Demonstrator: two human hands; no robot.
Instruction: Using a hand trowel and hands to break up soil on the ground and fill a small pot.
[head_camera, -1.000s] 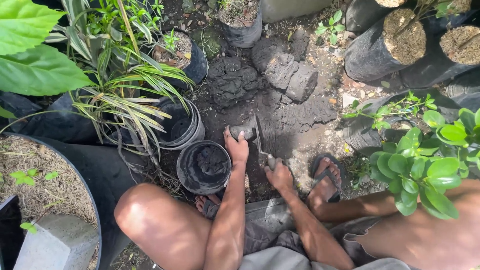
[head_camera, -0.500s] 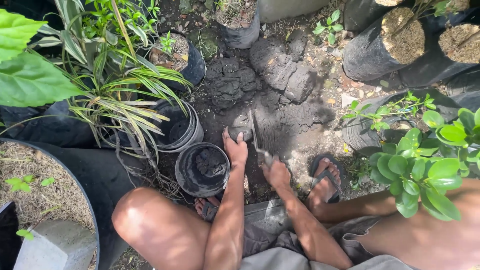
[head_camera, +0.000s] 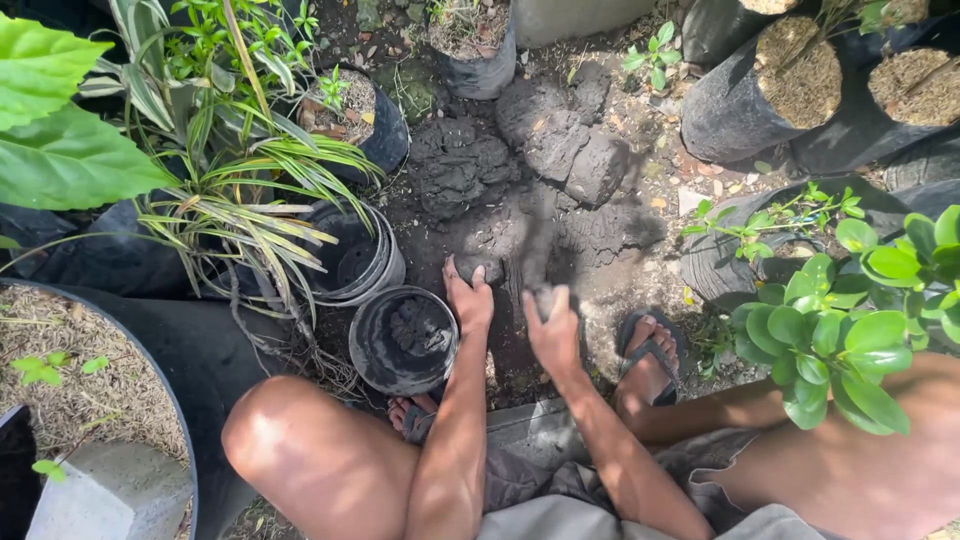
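My left hand (head_camera: 469, 296) rests on a dark clod of soil (head_camera: 470, 262) on the ground, fingers over its near side. My right hand (head_camera: 553, 328) grips the handle of a trowel (head_camera: 541, 272), whose blade is a motion blur over the dark soil pile (head_camera: 530, 170). A small black plastic pot (head_camera: 404, 338) with some dark soil inside stands just left of my left hand. I am crouched, with bare knees at the bottom and a sandalled foot (head_camera: 650, 362) to the right.
A stack of empty black pots (head_camera: 362, 262) sits behind the small pot, under a striped grassy plant (head_camera: 240, 190). Black grow bags (head_camera: 760, 95) with husk mulch stand at top right. A leafy shrub (head_camera: 850, 320) is at right, a big tub (head_camera: 90, 380) at left.
My right hand has swung the trowel up and forward, so its blade now blurs over the soil. My left hand stays on the clod.
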